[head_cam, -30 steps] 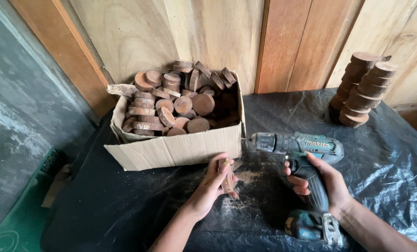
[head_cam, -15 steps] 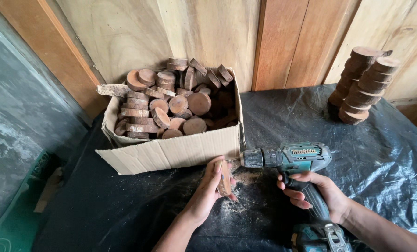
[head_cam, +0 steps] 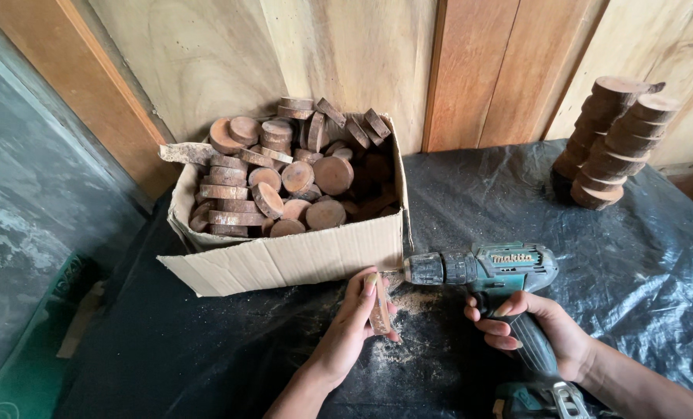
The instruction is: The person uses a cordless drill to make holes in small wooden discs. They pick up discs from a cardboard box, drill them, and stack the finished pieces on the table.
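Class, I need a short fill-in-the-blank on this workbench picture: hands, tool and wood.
1. The right hand grips a cordless ____.
2. The left hand holds a wooden disc standing on its ____.
3. The cardboard box is full of round wooden ____.
4. Two stacks of discs stand on the black ____.

Missing words: drill; edge; discs; sheet

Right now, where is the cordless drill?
The cordless drill is at lower right in the head view, in the right hand, its tip at the wooden disc beside the cardboard box.

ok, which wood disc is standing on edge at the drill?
The disc in the left hand, upright on the black sheet at the drill tip. The others sit in the box or stacks.
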